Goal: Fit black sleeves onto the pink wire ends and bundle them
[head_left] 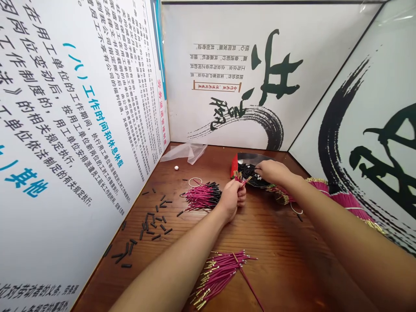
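Note:
My left hand (231,200) is closed in a fist around a bunch of magenta wires (239,177) whose gold terminals stick out at the top. My right hand (272,171) reaches into an open red and black container (234,165), its fingers pinched together over the pile of short black sleeves (247,170). Whatever is between those fingertips is too small to make out. Left of my left hand lies a heap of magenta wires with black sleeves on their ends (203,196). Closer to me, below the left forearm, is a loose pile of magenta wires with gold terminals (221,275).
Loose black sleeves (151,227) are scattered at the table's left. Tied wire bundles (349,203) lie along the right panel, partly behind my right forearm. A clear plastic bag (186,152) and a small white object (176,167) sit at the back left. Printed panels enclose the table.

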Demonstrator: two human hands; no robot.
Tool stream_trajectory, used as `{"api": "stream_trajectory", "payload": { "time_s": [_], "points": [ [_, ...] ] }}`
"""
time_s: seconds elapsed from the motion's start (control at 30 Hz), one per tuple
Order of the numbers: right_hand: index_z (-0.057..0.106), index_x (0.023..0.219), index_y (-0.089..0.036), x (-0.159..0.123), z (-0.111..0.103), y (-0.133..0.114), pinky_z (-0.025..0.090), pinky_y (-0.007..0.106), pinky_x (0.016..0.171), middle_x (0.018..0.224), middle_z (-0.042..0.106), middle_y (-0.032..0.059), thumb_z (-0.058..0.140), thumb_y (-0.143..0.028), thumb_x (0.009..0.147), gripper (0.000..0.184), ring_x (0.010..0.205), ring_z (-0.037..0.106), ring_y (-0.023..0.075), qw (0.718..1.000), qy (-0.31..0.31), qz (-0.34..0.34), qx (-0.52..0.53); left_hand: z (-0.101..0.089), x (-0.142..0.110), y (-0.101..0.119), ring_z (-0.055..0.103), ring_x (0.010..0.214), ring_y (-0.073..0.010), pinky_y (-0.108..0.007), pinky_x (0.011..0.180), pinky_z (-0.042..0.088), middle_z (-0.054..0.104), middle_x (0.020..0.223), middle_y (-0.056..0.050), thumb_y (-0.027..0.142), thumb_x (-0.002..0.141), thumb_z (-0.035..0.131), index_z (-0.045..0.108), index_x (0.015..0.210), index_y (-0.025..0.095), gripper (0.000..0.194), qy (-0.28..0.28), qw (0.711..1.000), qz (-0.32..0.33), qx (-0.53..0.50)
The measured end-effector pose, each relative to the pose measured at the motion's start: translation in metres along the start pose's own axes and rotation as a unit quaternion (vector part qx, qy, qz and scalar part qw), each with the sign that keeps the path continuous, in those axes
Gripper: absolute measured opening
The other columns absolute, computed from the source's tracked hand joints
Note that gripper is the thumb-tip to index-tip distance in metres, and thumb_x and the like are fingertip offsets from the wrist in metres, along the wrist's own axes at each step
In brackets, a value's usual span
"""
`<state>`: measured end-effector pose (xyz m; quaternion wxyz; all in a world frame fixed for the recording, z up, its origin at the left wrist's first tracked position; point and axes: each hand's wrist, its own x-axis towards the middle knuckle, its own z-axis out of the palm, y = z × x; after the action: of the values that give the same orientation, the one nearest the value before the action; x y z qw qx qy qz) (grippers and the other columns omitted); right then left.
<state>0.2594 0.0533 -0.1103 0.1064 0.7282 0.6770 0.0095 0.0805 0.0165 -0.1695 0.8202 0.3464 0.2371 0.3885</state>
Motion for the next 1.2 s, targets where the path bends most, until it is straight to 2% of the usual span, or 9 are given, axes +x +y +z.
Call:
{"api": "stream_trajectory", "payload": {
  "time_s": [0.23,0.33,0.4,0.47,0.57,0.63,0.7,0.77,1.2],
  "points": [
    [0.075,0.096,-0.011,-0.007,0.000,0.003,0.047,0.039,0.085,0.109,0.070,0.0214,0.037,-0.028,0.098,0.042,0.103,0.066,0.0315,1.000,0.028,0.014,0.004,-0.001,0.001,-0.001,0.017,0.039,-0.0033,-0.019,0.041,0.009,0.028,0.050,0.010,0.025,0.068,0.052,0.042,0.072,0.019,0.013,0.004,1.000,-0.001,0.000],
    [0.074,0.106,-0.011,-0.016,0.001,-0.004,0.046,0.037,0.090,0.110,0.068,0.0191,0.035,-0.025,0.098,0.042,0.105,0.064,0.0285,0.987,0.128,0.004,0.102,0.000,0.000,-0.002,0.017,0.039,-0.0034,-0.019,0.041,0.010,0.028,0.051,0.010,0.024,0.069,0.053,0.040,0.072,0.020,0.014,0.007,1.000,0.004,-0.004],
    [0.072,0.112,-0.013,-0.028,0.005,-0.013,0.047,0.035,0.090,0.107,0.070,0.0144,0.042,-0.025,0.096,0.037,0.102,0.064,0.0247,0.938,0.228,-0.013,0.261,0.001,0.000,-0.001,0.017,0.039,-0.0034,-0.019,0.041,0.010,0.028,0.051,0.010,0.023,0.071,0.053,0.039,0.073,0.020,0.014,0.014,1.000,0.009,-0.003],
    [0.072,0.114,-0.017,-0.044,0.011,-0.026,0.049,0.034,0.086,0.103,0.071,0.0097,0.050,-0.029,0.092,0.033,0.096,0.065,0.0226,0.860,0.289,-0.019,0.420,0.003,0.000,-0.001,0.017,0.039,-0.0032,-0.018,0.041,0.010,0.028,0.052,0.010,0.023,0.074,0.052,0.039,0.074,0.020,0.014,0.027,1.000,0.014,0.001],
    [0.070,0.116,-0.019,-0.064,0.026,-0.046,0.052,0.032,0.072,0.089,0.072,0.0054,0.061,-0.037,0.087,0.036,0.080,0.065,0.0190,0.735,0.312,0.003,0.602,0.005,0.000,0.001,0.017,0.039,-0.0027,-0.018,0.041,0.010,0.028,0.053,0.011,0.023,0.079,0.053,0.040,0.077,0.020,0.014,0.043,0.999,0.018,0.011],
    [0.071,0.111,-0.019,-0.070,0.037,-0.056,0.051,0.030,0.068,0.088,0.072,0.0049,0.066,-0.038,0.084,0.033,0.076,0.064,0.0165,0.670,0.323,0.029,0.668,0.006,0.001,0.000,0.017,0.039,-0.0026,-0.017,0.041,0.010,0.028,0.054,0.011,0.024,0.081,0.055,0.041,0.080,0.020,0.014,0.048,0.998,0.024,0.017],
    [0.072,0.105,-0.019,-0.071,0.049,-0.063,0.050,0.028,0.067,0.088,0.071,0.0048,0.067,-0.039,0.083,0.030,0.075,0.063,0.0146,0.619,0.330,0.049,0.711,0.006,0.001,-0.002,0.018,0.040,-0.0026,-0.017,0.040,0.012,0.029,0.054,0.011,0.026,0.083,0.057,0.042,0.082,0.020,0.016,0.050,0.998,0.035,0.026],
    [0.072,0.102,-0.019,-0.069,0.058,-0.067,0.050,0.028,0.066,0.090,0.071,0.0053,0.067,-0.040,0.083,0.029,0.074,0.063,0.0140,0.589,0.329,0.052,0.736,0.006,0.002,-0.004,0.020,0.040,-0.0026,-0.017,0.040,0.013,0.030,0.054,0.011,0.029,0.084,0.060,0.042,0.083,0.020,0.020,0.051,0.997,0.047,0.040],
    [0.065,0.095,-0.020,-0.069,0.063,-0.074,0.048,0.027,0.063,0.093,0.070,0.0049,0.065,-0.040,0.086,0.022,0.071,0.064,0.0136,0.565,0.330,0.030,0.756,0.004,0.003,-0.008,0.023,0.038,-0.0020,-0.018,0.040,0.013,0.032,0.053,0.011,0.033,0.080,0.069,0.044,0.084,0.020,0.028,0.052,0.994,0.070,0.070]
  ]
}}
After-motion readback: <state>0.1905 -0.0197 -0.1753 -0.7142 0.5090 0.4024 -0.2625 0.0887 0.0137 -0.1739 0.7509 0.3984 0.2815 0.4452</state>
